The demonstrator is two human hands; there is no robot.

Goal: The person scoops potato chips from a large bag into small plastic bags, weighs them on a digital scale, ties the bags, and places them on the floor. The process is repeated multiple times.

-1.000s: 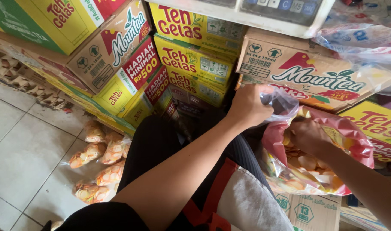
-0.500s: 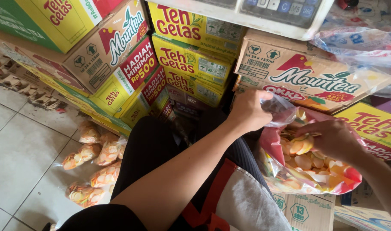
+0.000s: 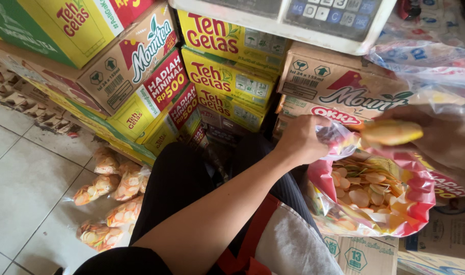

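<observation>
The left hand [image 3: 301, 138] pinches the rim of the big red-edged bag of crackers [image 3: 375, 196], keeping its mouth open. The right hand [image 3: 441, 137], blurred at far right, grips a yellow scoopful [image 3: 390, 132] above that opening. Small filled packets [image 3: 110, 198] lie on the tiled floor [image 3: 23, 178] at left.

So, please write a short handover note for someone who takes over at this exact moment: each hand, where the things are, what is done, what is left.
Left hand: grips the rim of a small clear plastic bag, holding it open above the big red sack.
Right hand: blurred, holds a scoop of crackers beside the small bag.
Big sack: open, holds many loose round crackers.
Done: several filled small packs lie on the tiled floor.
Left: the small bag looks nearly empty; many crackers are not yet packed.
</observation>
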